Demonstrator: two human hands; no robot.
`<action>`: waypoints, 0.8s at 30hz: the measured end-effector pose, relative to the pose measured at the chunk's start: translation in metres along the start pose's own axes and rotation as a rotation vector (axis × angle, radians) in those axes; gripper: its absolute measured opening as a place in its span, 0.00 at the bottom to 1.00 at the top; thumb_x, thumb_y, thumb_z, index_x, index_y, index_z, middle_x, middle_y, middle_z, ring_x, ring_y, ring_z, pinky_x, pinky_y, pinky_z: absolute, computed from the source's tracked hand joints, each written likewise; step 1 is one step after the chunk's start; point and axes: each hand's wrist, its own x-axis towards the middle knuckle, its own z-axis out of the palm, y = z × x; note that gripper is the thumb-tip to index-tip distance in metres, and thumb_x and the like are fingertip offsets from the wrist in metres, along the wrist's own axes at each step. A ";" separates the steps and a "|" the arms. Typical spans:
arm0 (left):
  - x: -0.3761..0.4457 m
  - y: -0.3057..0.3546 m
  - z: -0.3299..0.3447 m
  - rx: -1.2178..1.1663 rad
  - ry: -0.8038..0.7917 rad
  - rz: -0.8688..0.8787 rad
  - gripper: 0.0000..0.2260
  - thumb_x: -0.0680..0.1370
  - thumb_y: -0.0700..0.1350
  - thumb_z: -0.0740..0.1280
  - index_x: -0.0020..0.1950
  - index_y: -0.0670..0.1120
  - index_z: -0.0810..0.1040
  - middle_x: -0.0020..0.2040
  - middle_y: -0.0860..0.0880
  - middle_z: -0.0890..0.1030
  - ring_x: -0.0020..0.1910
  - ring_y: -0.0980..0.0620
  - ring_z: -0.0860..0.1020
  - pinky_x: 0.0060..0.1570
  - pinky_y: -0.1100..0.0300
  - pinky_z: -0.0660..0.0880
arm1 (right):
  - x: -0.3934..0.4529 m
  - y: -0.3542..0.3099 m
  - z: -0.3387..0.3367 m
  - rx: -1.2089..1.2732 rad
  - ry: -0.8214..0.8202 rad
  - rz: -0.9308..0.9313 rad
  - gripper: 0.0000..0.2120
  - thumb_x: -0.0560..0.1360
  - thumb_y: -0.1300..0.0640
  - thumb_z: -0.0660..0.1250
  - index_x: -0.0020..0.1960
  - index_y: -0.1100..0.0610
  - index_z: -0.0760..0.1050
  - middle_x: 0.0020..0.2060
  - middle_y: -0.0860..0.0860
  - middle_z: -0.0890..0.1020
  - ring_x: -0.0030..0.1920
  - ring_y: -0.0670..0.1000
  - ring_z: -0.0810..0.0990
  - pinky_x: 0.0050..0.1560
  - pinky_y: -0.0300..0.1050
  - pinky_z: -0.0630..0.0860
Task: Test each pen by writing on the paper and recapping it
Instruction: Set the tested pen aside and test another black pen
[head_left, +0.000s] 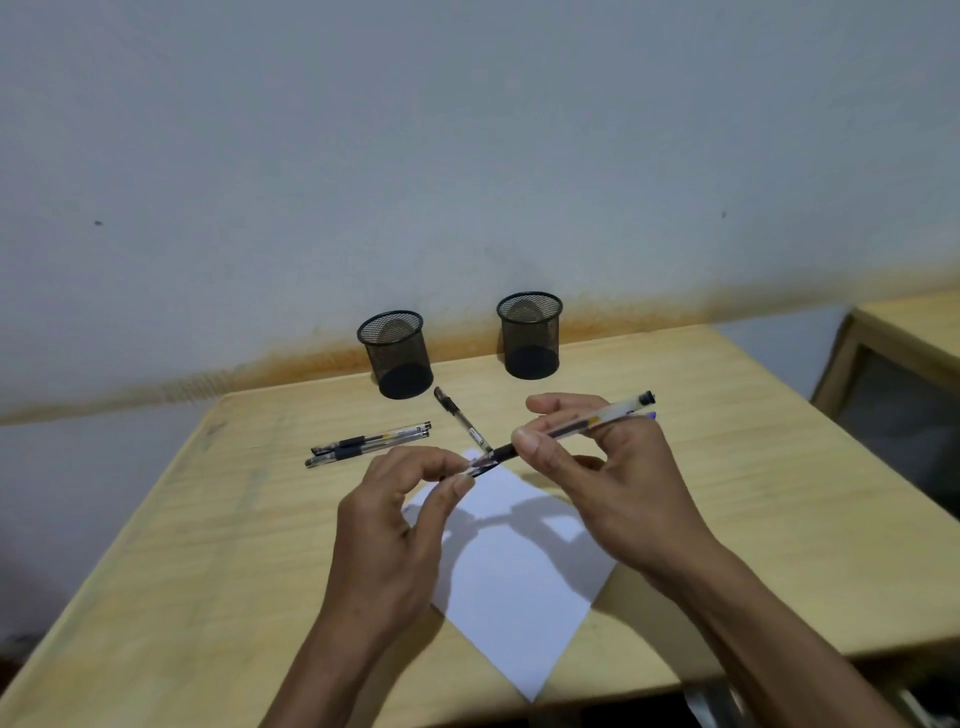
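Two capped pens (370, 444) lie side by side at table left. The left hand (400, 525) pinches the cap (480, 466) at the pen (571, 428) tip, above the paper (519, 587). The right hand (608, 467) grips the barrel. Another pen (462, 419) lies near two mesh cups (396, 354).

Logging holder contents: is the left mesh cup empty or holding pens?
Empty: through the left mesh cup only its dark bottom shows, nothing above the rim.

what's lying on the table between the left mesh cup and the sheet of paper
In the head view, a single capped pen lies on the table between the left mesh cup and the paper, its near end reaching the paper's far corner.
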 end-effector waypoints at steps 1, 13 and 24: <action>0.000 0.002 0.000 -0.002 -0.004 0.003 0.02 0.75 0.48 0.69 0.45 0.54 0.81 0.46 0.59 0.81 0.52 0.54 0.79 0.51 0.67 0.72 | 0.000 0.000 0.001 0.000 -0.007 -0.001 0.12 0.66 0.43 0.73 0.42 0.50 0.86 0.58 0.44 0.82 0.56 0.34 0.80 0.45 0.31 0.77; 0.009 0.014 -0.015 0.037 0.016 0.052 0.02 0.74 0.47 0.72 0.45 0.51 0.85 0.42 0.58 0.83 0.45 0.56 0.81 0.46 0.70 0.72 | 0.010 0.004 0.014 0.082 -0.053 0.016 0.11 0.64 0.45 0.77 0.41 0.51 0.86 0.47 0.45 0.88 0.53 0.42 0.85 0.56 0.44 0.79; 0.030 -0.007 -0.053 0.100 -0.030 -0.021 0.05 0.76 0.44 0.72 0.49 0.52 0.85 0.43 0.60 0.84 0.47 0.61 0.80 0.44 0.74 0.70 | 0.042 -0.017 -0.003 -0.392 -0.049 -0.391 0.17 0.64 0.41 0.78 0.51 0.43 0.85 0.46 0.43 0.85 0.48 0.46 0.82 0.44 0.37 0.76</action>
